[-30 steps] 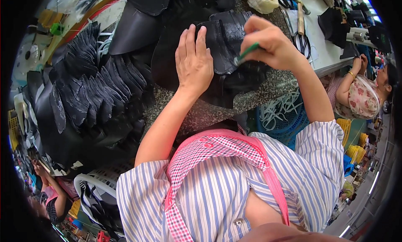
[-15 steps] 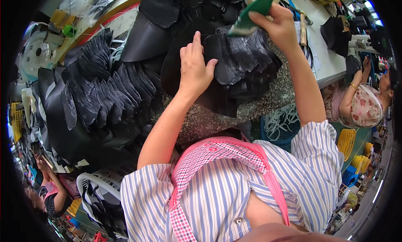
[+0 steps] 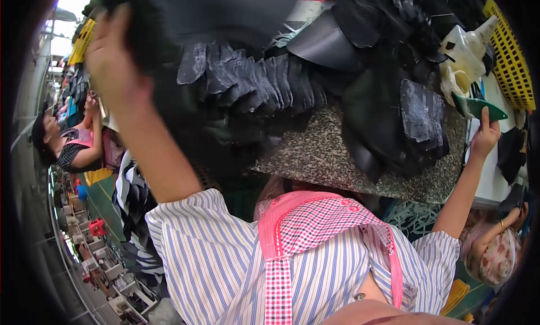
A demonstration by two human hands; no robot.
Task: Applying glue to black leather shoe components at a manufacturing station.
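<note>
My right hand (image 3: 485, 135) is closed on a flat green scraper (image 3: 488, 108), held at the mouth of a whitish, smeared plastic container (image 3: 464, 63) on the right. Away to the upper left, my left hand (image 3: 115, 58) is blurred by motion beside a large black sheet (image 3: 219, 13), also blurred. Whether its fingers grip that sheet cannot be made out. Between my arms lies a row of overlapping black leather-like pieces (image 3: 253, 80) with whitish smeared edges. A smaller fanned stack of black pieces (image 3: 422, 114) lies nearer my right hand.
The speckled tabletop (image 3: 315, 150) shows between the stacks. A yellow perforated basket (image 3: 509, 55) stands at the far right. Below the table edge is a basket of pale strips (image 3: 415, 217). One person (image 3: 79, 148) works at the left, another (image 3: 495, 246) at the right.
My left hand has left the small stack and swung far left. The right hand has carried the scraper from above that stack to the whitish container. The view has shifted left.
</note>
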